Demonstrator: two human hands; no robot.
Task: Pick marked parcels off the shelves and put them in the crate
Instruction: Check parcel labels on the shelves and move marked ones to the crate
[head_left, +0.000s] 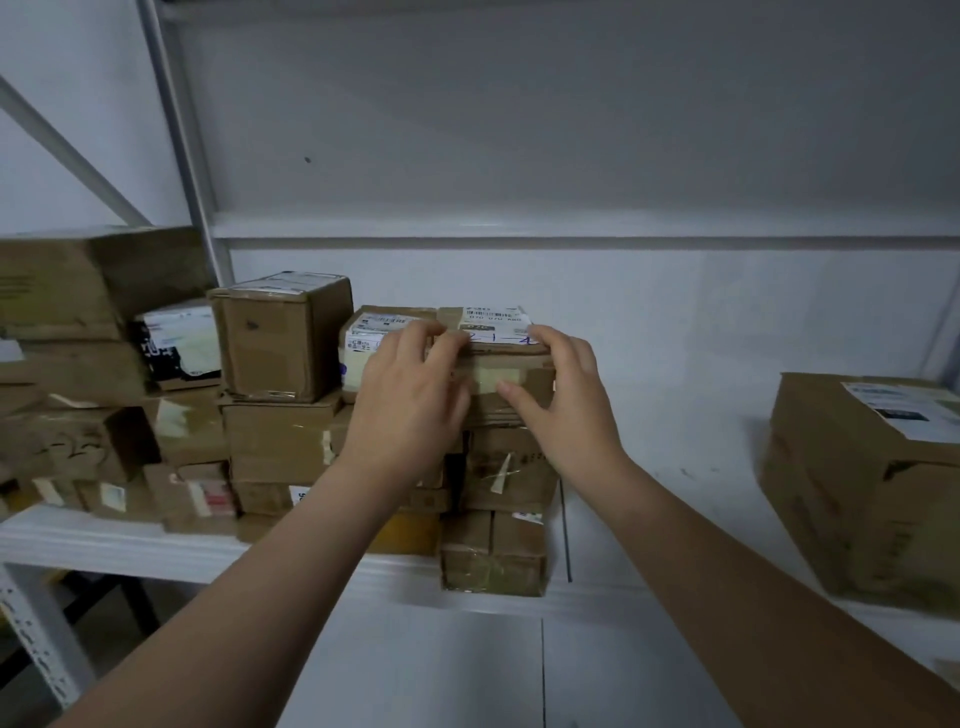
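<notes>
Bare white shelf board (675, 457) is lying open to the right of the parcel stack (498, 488), running as far as the big carton (857, 499). On the left, boxes are crowding in, a labelled box (366, 338) sitting just beside the top parcel (493, 316). Above the stack, open air is reaching up to the crossbeam (571, 228).

Parcel (488, 371) label text unreadable; right box (872, 488) cut off.

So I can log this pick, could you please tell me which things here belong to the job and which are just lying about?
In the job: pen-marked parcel, left hand, right hand, both gripping it.
Lying about: tall box, large box, black-and-white bag.
</notes>
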